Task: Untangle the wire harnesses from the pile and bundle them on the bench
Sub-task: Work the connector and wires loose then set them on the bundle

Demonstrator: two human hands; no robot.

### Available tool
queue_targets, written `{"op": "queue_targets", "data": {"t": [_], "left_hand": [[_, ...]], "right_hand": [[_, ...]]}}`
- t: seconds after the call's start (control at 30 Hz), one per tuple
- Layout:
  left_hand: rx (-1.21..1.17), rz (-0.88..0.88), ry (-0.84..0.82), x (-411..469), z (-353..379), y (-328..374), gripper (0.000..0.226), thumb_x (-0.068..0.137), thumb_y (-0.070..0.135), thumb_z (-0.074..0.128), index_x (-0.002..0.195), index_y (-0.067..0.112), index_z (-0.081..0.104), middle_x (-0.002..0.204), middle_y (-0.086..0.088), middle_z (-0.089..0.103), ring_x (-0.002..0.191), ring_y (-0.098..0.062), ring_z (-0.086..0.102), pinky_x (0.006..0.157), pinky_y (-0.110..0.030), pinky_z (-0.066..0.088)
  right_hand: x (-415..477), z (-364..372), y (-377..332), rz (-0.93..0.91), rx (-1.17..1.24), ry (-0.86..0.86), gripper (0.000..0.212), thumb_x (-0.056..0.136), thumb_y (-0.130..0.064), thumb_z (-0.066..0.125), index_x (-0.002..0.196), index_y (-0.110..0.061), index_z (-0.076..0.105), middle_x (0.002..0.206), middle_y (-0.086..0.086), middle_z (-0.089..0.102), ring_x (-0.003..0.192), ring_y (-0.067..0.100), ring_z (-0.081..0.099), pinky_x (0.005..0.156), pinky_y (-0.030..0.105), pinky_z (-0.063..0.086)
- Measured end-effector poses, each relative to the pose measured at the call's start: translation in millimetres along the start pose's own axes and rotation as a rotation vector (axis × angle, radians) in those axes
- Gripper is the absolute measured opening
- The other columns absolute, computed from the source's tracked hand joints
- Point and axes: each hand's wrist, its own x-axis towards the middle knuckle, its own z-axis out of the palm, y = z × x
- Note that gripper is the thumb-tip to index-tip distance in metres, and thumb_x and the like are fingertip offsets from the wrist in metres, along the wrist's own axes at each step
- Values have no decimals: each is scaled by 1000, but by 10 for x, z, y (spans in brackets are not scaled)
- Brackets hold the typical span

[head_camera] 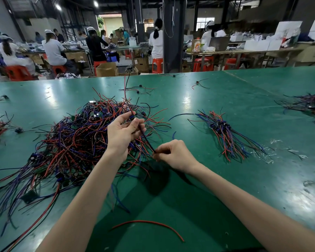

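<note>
Shows a left hand (124,131) raised over the tangled pile (71,142) of red, blue and black wire harnesses at centre-left of the green tabletop (225,188), fingers curled, thumb and fingertips pinching one harness (145,138) near its small blue part. Shows a right hand (173,155) lower and nearer, fingers curled in, pinching the dark lower end of the same harness, drawn taut between both hands; its red and black leads rise above the left hand. Places a sorted bundle (224,131) to the right, apart from the pile, and a loose red wire (149,223) near the front edge.
</note>
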Motion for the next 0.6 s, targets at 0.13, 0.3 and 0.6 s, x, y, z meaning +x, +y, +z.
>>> {"op": "queue_targets", "data": {"t": [0.13, 0.3, 0.6], "left_hand": [[6, -10, -2, 3, -9, -10, 28, 93, -3, 52, 121, -2, 50, 86, -15, 65, 62, -19, 63, 64, -25, 58], [-69, -21, 10, 44, -64, 27, 16, 95, -3, 49, 109, 5, 53, 87, -13, 61, 71, -20, 60, 69, -29, 60], [-104, -26, 8, 51, -76, 32, 16, 96, -3, 46, 106, 7, 53, 87, -13, 60, 73, -21, 59, 68, -27, 59]], "right_hand": [[-17, -6, -5, -77, -103, -8, 13, 82, -6, 67, 92, -7, 75, 81, 10, 74, 74, 20, 66, 76, 32, 53], [-29, -20, -29, -98, -266, 28, 17, 92, -25, 60, 88, -11, 70, 74, 7, 70, 70, 25, 61, 72, 36, 51], [-11, -67, -10, -49, -305, 8, 13, 91, -13, 57, 96, -9, 68, 80, 11, 71, 78, 32, 61, 77, 39, 51]]}}
